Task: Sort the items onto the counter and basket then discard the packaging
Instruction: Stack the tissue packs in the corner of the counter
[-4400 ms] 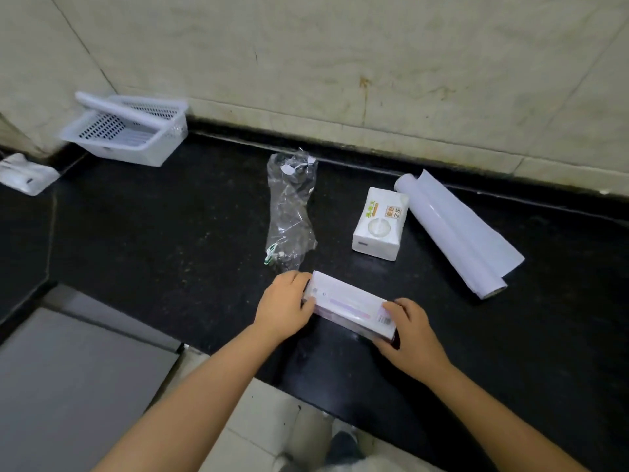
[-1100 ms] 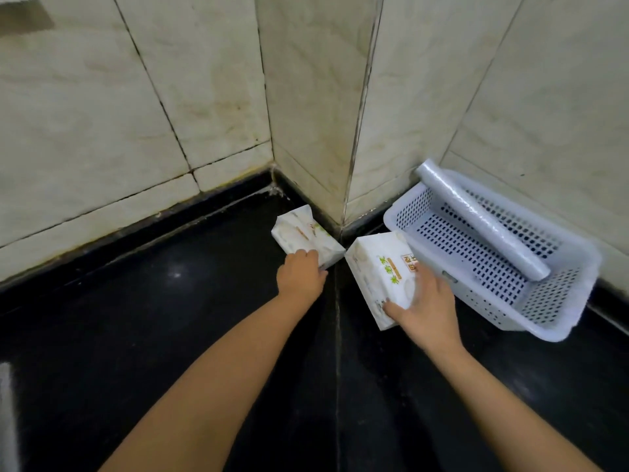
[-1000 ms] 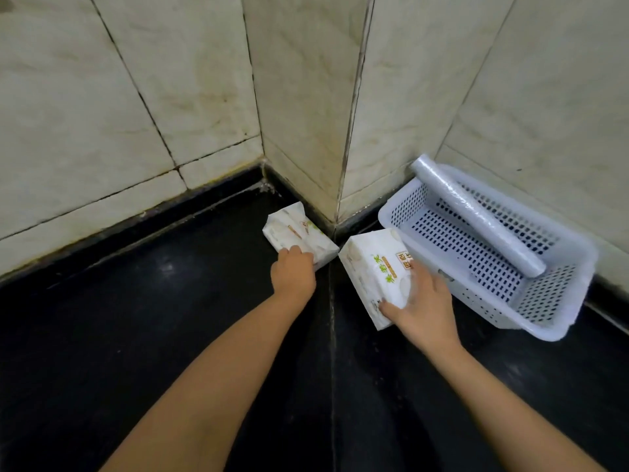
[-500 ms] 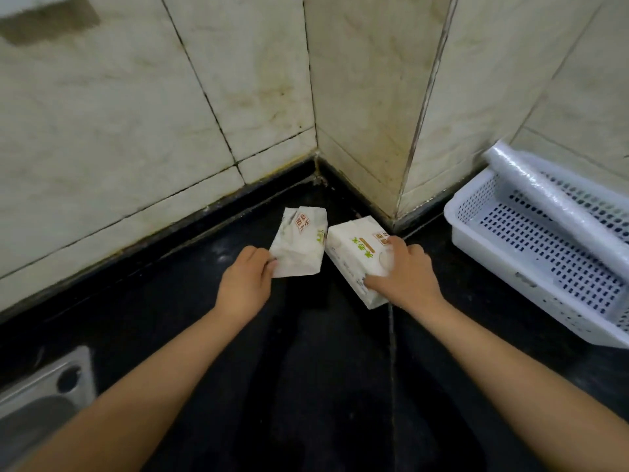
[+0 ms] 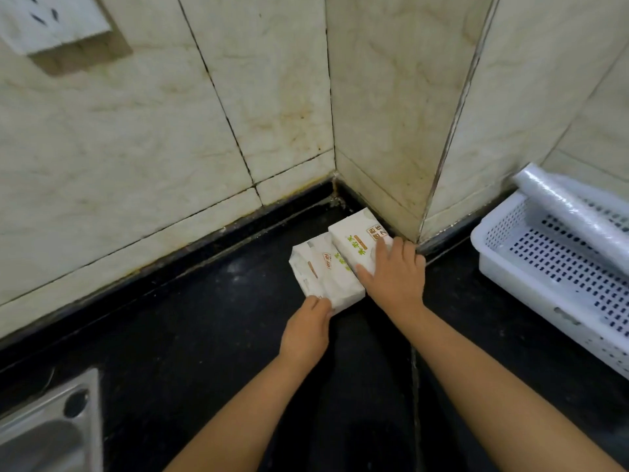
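Two white tissue packs lie side by side on the black counter (image 5: pixel 204 335), pushed into the wall corner. The left tissue pack (image 5: pixel 323 274) is softer and crumpled; the right tissue pack (image 5: pixel 357 240) lies against the pillar's foot. My left hand (image 5: pixel 308 330) touches the near end of the left pack with curled fingers. My right hand (image 5: pixel 391 277) lies flat with straight fingers on the right pack's near end. At the right stands a white perforated basket (image 5: pixel 531 277) with a roll of clear plastic film (image 5: pixel 578 216) lying across its rim.
Tiled walls and a jutting pillar (image 5: pixel 408 114) close off the back. The corner of a steel sink (image 5: pixel 51 427) shows at the lower left. A wall socket (image 5: pixel 51 18) sits at the upper left.
Both packs have been pushed deeper into the corner and now lie parallel and touching. My hands moved closer together. The view shifted left, cutting off part of the basket.
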Demonstrator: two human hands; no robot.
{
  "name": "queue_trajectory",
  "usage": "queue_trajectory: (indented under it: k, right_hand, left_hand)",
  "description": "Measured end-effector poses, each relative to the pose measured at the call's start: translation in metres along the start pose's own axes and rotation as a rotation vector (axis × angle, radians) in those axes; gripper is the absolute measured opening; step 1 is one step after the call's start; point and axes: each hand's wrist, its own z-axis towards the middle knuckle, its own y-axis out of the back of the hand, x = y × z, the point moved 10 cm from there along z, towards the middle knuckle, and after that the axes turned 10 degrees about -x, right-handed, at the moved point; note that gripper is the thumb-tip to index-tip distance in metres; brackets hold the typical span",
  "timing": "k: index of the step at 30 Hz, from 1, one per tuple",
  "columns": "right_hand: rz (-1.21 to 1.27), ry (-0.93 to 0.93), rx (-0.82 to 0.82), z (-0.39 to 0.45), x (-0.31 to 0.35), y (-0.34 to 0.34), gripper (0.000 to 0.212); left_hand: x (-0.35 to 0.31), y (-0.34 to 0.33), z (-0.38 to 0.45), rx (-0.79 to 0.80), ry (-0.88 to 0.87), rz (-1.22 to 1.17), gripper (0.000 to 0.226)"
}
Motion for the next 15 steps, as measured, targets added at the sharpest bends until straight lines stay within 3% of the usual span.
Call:
queue_trajectory:
  k: [8,15]
  right_hand:
    - [0.194,0.049,0.169,-0.013,-0.005,0.004,0.061]
    - [0.077,0.057,0.168,-0.061,-0.032,0.065,0.049]
  left_hand:
    - [-0.015,-0.005,0.005,0.126,0.014,0.058,0.02]
    - [-0.05,0.035,-0.023,0.095,-0.072,0.315,0.028]
